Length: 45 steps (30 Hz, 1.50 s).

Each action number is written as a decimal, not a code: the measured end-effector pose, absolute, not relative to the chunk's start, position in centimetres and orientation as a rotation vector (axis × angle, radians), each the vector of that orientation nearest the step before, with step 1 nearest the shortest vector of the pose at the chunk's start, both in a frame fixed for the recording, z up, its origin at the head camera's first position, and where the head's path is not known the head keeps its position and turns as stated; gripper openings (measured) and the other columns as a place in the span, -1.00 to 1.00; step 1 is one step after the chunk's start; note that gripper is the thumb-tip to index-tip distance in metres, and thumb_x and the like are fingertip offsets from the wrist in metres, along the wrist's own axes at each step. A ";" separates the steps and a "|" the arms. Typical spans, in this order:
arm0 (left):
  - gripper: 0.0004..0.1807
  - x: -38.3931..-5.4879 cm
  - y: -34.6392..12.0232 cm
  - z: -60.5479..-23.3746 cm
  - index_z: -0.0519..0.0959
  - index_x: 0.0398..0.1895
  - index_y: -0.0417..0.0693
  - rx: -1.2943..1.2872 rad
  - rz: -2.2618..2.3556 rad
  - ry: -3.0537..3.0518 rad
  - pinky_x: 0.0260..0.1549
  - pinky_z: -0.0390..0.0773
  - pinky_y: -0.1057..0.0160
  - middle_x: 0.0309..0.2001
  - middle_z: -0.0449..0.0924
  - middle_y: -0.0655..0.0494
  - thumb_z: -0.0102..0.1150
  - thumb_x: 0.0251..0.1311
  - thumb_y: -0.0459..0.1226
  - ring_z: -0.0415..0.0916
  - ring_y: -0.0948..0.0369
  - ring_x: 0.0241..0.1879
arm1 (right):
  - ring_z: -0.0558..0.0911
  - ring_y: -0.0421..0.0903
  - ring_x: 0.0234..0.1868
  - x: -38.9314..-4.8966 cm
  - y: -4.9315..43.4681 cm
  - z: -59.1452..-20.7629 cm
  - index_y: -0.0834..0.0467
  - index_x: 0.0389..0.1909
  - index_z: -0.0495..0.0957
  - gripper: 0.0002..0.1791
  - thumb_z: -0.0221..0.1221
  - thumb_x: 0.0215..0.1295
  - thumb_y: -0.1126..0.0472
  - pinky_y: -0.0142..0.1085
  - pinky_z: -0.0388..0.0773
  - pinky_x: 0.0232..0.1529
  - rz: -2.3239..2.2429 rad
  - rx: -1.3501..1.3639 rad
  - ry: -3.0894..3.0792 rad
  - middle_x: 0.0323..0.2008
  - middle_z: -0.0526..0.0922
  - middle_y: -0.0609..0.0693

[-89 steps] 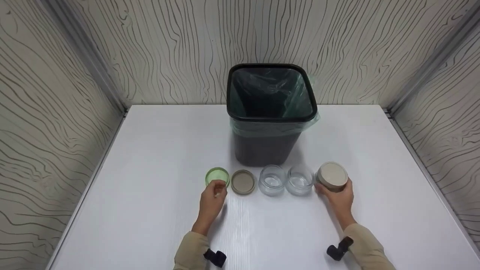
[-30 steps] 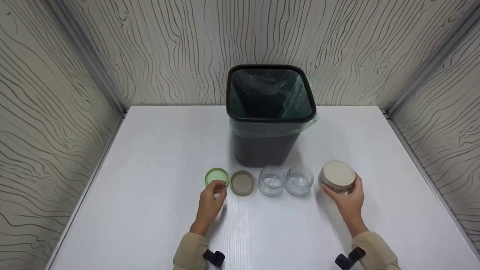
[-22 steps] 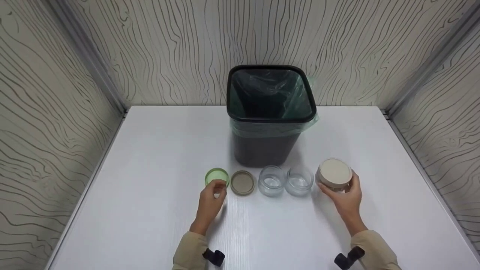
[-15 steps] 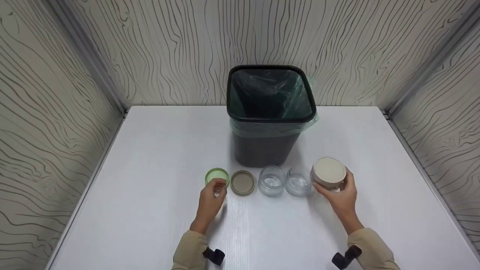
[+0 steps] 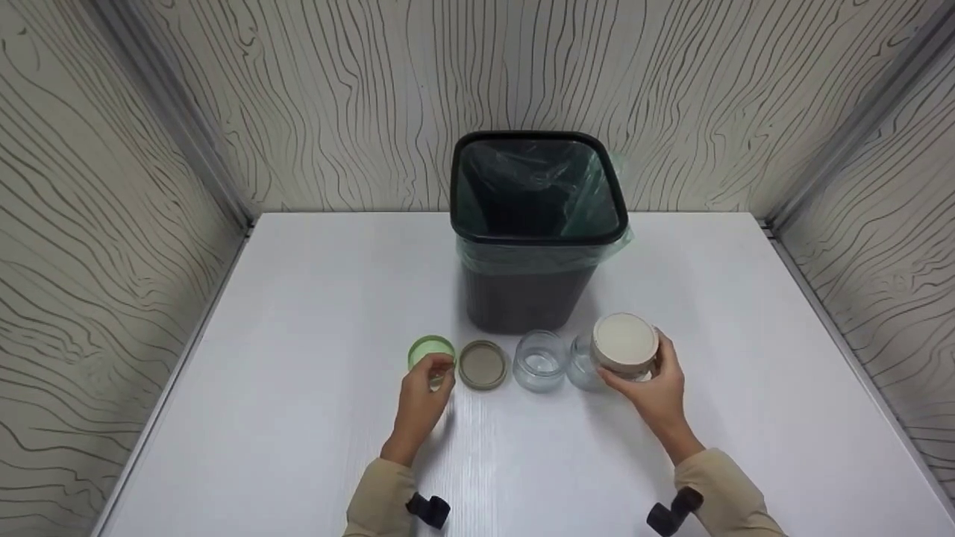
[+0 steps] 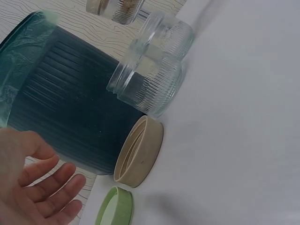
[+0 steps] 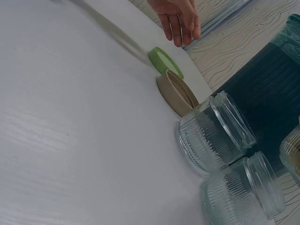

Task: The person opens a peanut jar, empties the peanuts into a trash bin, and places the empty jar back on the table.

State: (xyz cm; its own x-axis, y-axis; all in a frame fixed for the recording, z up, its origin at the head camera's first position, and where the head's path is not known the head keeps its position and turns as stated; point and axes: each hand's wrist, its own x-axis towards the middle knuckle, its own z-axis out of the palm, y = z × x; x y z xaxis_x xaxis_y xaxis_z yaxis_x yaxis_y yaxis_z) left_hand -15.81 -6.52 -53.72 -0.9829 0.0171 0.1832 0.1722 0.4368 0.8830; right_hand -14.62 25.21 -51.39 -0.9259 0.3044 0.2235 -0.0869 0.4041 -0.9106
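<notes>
My right hand [image 5: 660, 395] grips a glass jar with a beige lid [image 5: 625, 340]. It is raised off the table and overlaps the right-hand open jar [image 5: 583, 365]. Something brown shows through its ribbed glass [image 6: 125, 8] in the left wrist view. Another lidless clear jar [image 5: 540, 361] stands just left of that open jar. A tan lid [image 5: 483, 365] and a green lid [image 5: 431, 347] lie with their hollow sides up, continuing the row leftward. Hovering by the green lid, my left hand [image 5: 422, 403] has loosely bent fingers and holds nothing.
A dark bin [image 5: 522, 294] lined with a thin green bag [image 5: 539, 257] stands behind the row on the white table [image 5: 298, 313]. Wood-patterned panels [image 5: 418, 97] enclose the back and both sides.
My right hand first shifts the lidded jar slightly right, then carries it left until it partly covers the nearer open jar. My left hand stays almost where it was.
</notes>
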 end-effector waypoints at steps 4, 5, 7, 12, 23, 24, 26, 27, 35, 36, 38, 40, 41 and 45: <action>-0.79 -15.8 -6.4 -53.6 0.54 -0.07 -0.25 -0.170 -1.574 -2.531 0.04 0.60 0.12 -0.14 0.66 -0.07 0.10 0.24 -0.42 0.61 0.04 -0.06 | 0.24 -0.65 0.15 -14.6 24.7 -51.3 0.38 0.33 0.16 0.03 0.47 -0.25 0.49 -0.82 0.12 0.23 1.546 -0.158 -2.306 0.25 0.34 0.07; -0.79 -15.8 -6.4 -53.5 0.55 -0.07 -0.25 -0.172 -1.570 -2.529 0.04 0.60 0.12 -0.14 0.66 -0.07 0.10 0.24 -0.41 0.61 0.04 -0.06 | 0.25 -0.65 0.15 -14.5 24.6 -51.3 0.39 0.33 0.16 0.03 0.47 -0.26 0.49 -0.82 0.13 0.23 1.550 -0.151 -2.303 0.24 0.35 0.07; -0.80 -15.8 -6.3 -53.3 0.55 -0.08 -0.24 -0.173 -1.566 -2.527 0.04 0.60 0.13 -0.14 0.66 -0.07 0.10 0.25 -0.41 0.62 0.05 -0.06 | 0.26 -0.66 0.15 -14.4 24.4 -51.2 0.39 0.32 0.18 0.03 0.48 -0.27 0.49 -0.82 0.13 0.23 1.555 -0.136 -2.300 0.23 0.36 0.08; -0.79 -15.6 -6.0 -52.9 0.55 -0.06 -0.23 -0.169 -1.598 -2.523 0.08 0.59 0.15 -0.10 0.66 -0.07 0.10 0.24 -0.41 0.61 0.05 -0.03 | 0.25 -0.69 0.14 -14.2 23.8 -51.0 0.40 0.33 0.18 0.03 0.49 -0.26 0.47 -0.82 0.13 0.23 1.553 -0.125 -2.311 0.27 0.38 0.22; -0.79 -15.6 -5.5 -52.6 0.54 -0.07 -0.25 -0.258 -1.578 -2.492 0.08 0.60 0.14 -0.11 0.66 -0.09 0.11 0.23 -0.44 0.61 0.03 -0.04 | 0.32 -0.66 0.08 -14.1 22.6 -51.2 0.44 0.29 0.24 0.01 0.50 -0.30 0.46 -0.79 0.21 0.19 1.562 -0.040 -2.299 0.23 0.43 0.33; -0.79 -15.6 -5.4 -52.6 0.54 -0.07 -0.25 -0.254 -1.585 -2.490 0.08 0.60 0.15 -0.12 0.66 -0.08 0.11 0.22 -0.44 0.61 0.04 -0.05 | 0.34 -0.66 0.08 -14.1 22.5 -51.2 0.45 0.27 0.25 0.00 0.50 -0.32 0.47 -0.79 0.23 0.18 1.561 -0.023 -2.286 0.21 0.44 0.35; -0.78 -15.5 -5.3 -52.5 0.54 -0.08 -0.26 -0.262 -1.592 -2.482 0.08 0.60 0.14 -0.12 0.66 -0.09 0.12 0.21 -0.44 0.62 0.04 -0.05 | 0.36 -0.65 0.07 -14.1 22.3 -51.4 0.46 0.25 0.28 -0.01 0.51 -0.35 0.48 -0.78 0.25 0.16 1.546 0.006 -2.269 0.17 0.46 0.37; -0.78 -15.5 -5.3 -52.4 0.54 -0.08 -0.26 -0.264 -1.597 -2.478 0.09 0.60 0.14 -0.12 0.66 -0.09 0.12 0.21 -0.44 0.62 0.04 -0.05 | 0.37 -0.65 0.06 -14.1 22.2 -51.4 0.47 0.24 0.29 -0.01 0.51 -0.37 0.49 -0.78 0.27 0.16 1.543 0.016 -2.261 0.16 0.47 0.37; -0.80 -15.4 -4.9 -51.8 0.55 -0.10 -0.26 -0.337 -1.593 -2.447 0.06 0.61 0.09 -0.13 0.66 -0.08 0.11 0.21 -0.45 0.62 0.04 -0.07 | 0.35 -0.66 0.10 -14.0 21.4 -51.5 0.44 0.23 0.32 0.01 0.55 -0.42 0.45 -0.78 0.26 0.16 1.500 0.070 -2.285 0.14 0.50 0.33; -0.80 -15.3 -4.8 -51.7 0.55 -0.10 -0.25 -0.340 -1.594 -2.446 0.06 0.61 0.09 -0.13 0.66 -0.07 0.11 0.21 -0.44 0.62 0.05 -0.07 | 0.34 -0.66 0.10 -14.0 21.3 -51.5 0.43 0.23 0.33 0.01 0.55 -0.41 0.44 -0.78 0.25 0.17 1.499 0.075 -2.291 0.15 0.50 0.32; -0.80 -15.3 -4.7 -51.6 0.55 -0.10 -0.25 -0.354 -1.592 -2.445 0.06 0.60 0.10 -0.14 0.66 -0.07 0.11 0.21 -0.44 0.61 0.06 -0.07 | 0.32 -0.68 0.12 -13.9 21.1 -51.6 0.40 0.24 0.33 0.01 0.56 -0.40 0.40 -0.78 0.22 0.19 1.488 0.086 -2.308 0.16 0.50 0.29; -0.80 -15.2 -4.6 -51.5 0.55 -0.09 -0.24 -0.367 -1.585 -2.445 0.06 0.60 0.11 -0.13 0.65 -0.07 0.10 0.22 -0.44 0.61 0.06 -0.07 | 0.30 -0.68 0.14 -13.8 20.9 -51.6 0.37 0.24 0.34 0.01 0.57 -0.39 0.37 -0.79 0.20 0.21 1.478 0.102 -2.320 0.17 0.50 0.28; -0.80 -15.2 -4.6 -51.4 0.54 -0.09 -0.24 -0.374 -1.586 -2.443 0.06 0.60 0.12 -0.13 0.65 -0.07 0.10 0.22 -0.44 0.61 0.07 -0.07 | 0.30 -0.69 0.15 -13.8 20.9 -51.7 0.36 0.24 0.34 0.01 0.57 -0.38 0.36 -0.79 0.19 0.21 1.472 0.109 -2.326 0.18 0.51 0.27; -0.78 -15.0 -4.4 -51.2 0.54 -0.08 -0.25 -0.404 -1.580 -2.436 0.06 0.61 0.15 -0.12 0.65 -0.07 0.11 0.20 -0.44 0.61 0.07 -0.06 | 0.27 -0.69 0.16 -13.8 20.6 -51.8 0.37 0.25 0.33 0.02 0.57 -0.38 0.35 -0.79 0.16 0.22 1.459 0.144 -2.330 0.17 0.50 0.28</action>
State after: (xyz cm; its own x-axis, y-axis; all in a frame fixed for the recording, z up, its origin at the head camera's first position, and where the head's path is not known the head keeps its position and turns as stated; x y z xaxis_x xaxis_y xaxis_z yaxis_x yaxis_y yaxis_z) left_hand -15.02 -4.36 -51.17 -0.9403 0.1143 0.3205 0.3392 0.3878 0.8571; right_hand -13.75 20.59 -51.84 -0.9201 0.1160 0.3741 -0.2860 0.4538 -0.8439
